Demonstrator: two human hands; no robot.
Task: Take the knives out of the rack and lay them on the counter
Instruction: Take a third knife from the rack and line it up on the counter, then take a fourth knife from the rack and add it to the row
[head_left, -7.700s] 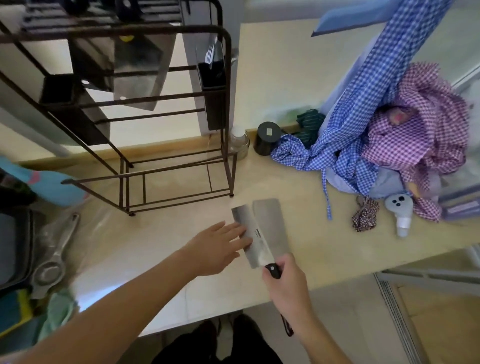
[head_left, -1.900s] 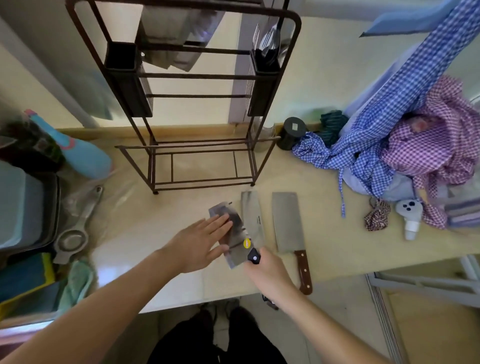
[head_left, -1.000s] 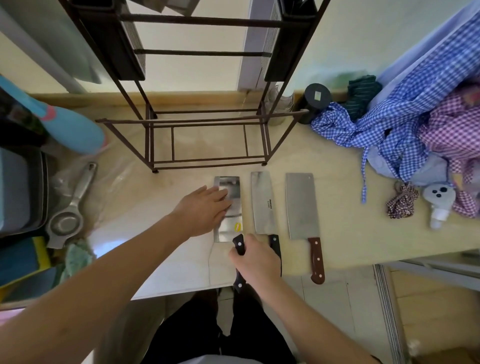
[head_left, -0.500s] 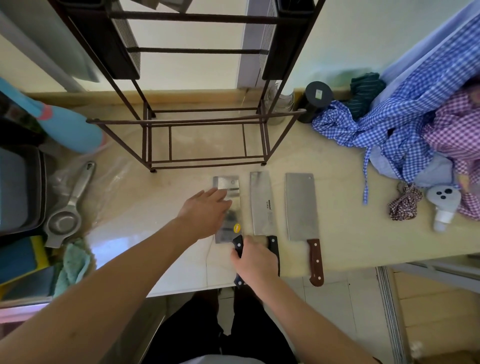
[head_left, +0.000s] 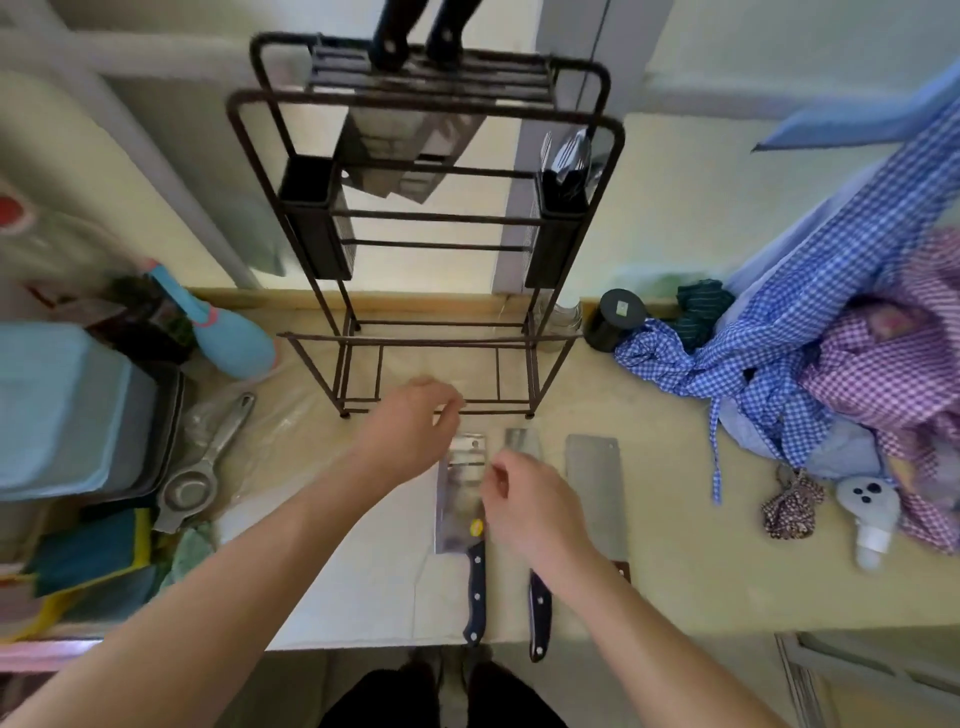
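Three cleavers lie side by side on the beige counter (head_left: 675, 561), handles toward me: a yellow-stickered one (head_left: 460, 499) on the left, a black-handled one (head_left: 522, 444) in the middle, a brown-handled one (head_left: 595, 493) on the right. My left hand (head_left: 410, 426) hovers above the counter in front of the rack, fingers loosely curled, holding nothing. My right hand (head_left: 530, 501) is raised over the middle cleaver and hides most of its blade; it holds nothing. The dark wire rack (head_left: 415, 218) stands behind, with two cleavers (head_left: 410, 135) hanging from its top slots.
A black cutlery cup (head_left: 563, 176) hangs on the rack's right side. Checked cloths (head_left: 810, 353) pile at the right beside a black jar (head_left: 615, 319). A metal strainer (head_left: 200, 467), blue bottle (head_left: 223, 338) and blue tray (head_left: 67, 405) crowd the left. The counter's front edge is near me.
Both hands have let go of the yellow-stickered cleaver and lifted off it. My left hand has moved up toward the rack. The view has tilted up, showing the rack's top.
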